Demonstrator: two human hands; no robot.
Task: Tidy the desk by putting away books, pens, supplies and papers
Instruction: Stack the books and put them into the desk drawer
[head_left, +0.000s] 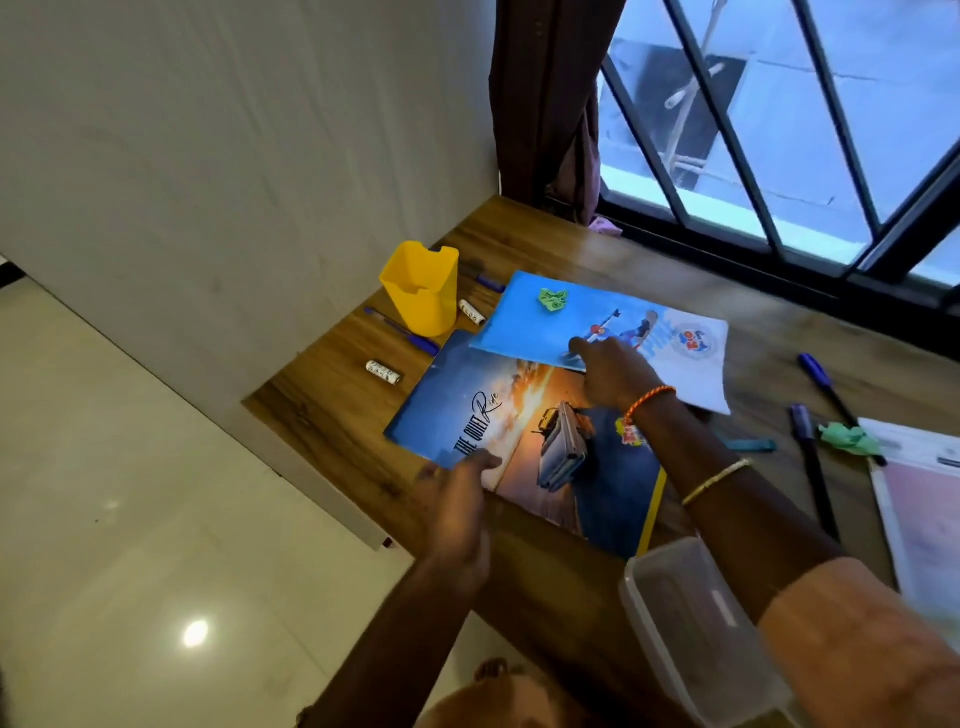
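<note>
Currently, the near edge of the light-blue book is pinched by the right hand. The left hand is spread, fingertips resting on the sunset-cover book beneath. Beyond the left hand, a yellow cup is stood; pens are scattered right of the right hand.
</note>
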